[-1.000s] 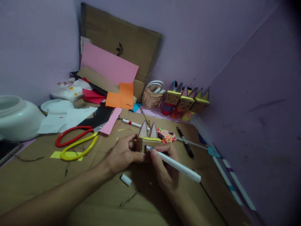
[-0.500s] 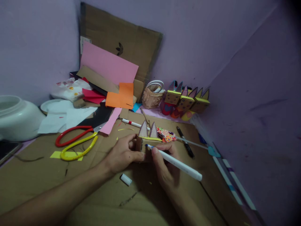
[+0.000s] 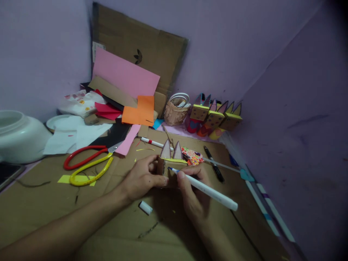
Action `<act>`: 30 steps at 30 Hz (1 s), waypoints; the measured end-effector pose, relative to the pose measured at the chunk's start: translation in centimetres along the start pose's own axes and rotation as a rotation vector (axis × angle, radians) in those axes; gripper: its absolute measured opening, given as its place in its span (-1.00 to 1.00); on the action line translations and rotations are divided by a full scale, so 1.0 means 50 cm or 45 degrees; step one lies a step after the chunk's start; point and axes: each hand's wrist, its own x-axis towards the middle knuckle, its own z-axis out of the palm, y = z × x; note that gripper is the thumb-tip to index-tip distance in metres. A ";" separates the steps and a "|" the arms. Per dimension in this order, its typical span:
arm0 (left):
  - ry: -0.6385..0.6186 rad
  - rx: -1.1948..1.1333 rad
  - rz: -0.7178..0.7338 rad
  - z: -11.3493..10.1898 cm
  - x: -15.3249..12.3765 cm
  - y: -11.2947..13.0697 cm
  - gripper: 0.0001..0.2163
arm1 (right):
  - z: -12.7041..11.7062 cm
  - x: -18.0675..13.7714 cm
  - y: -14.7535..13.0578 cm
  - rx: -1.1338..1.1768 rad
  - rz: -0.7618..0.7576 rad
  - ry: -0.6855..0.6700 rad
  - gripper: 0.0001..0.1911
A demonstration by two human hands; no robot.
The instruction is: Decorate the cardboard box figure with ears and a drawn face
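A small cardboard box (image 3: pixel 172 177) with two pointed paper ears and a yellow strip along its top sits in front of me. My left hand (image 3: pixel 145 176) grips its left side, thumb across the front face. Between the thumb and fingers of my right hand (image 3: pixel 193 188) is a white marker (image 3: pixel 212 191) with a blue tip. That tip is at the upper left of the box's front, where a small dark mark shows. The white marker cap (image 3: pixel 146 207) lies on the cardboard sheet just below the box.
Red-and-yellow scissors (image 3: pixel 89 165) lie at left beside a white pot (image 3: pixel 21 137). Behind are orange paper (image 3: pixel 140 112), pink paper (image 3: pixel 125 74) and a woven basket (image 3: pixel 176 110). Several eared cardboard figures (image 3: pixel 214 117) stand at back right, with a black marker (image 3: pixel 214 165) nearer.
The marker and my right hand have shifted slightly to the right, the tip staying near the same spot on the box. My left hand and the box look unmoved.
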 end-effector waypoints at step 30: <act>0.011 -0.002 -0.015 0.003 0.001 0.006 -0.47 | 0.000 0.001 0.004 -0.063 0.053 -0.058 -0.90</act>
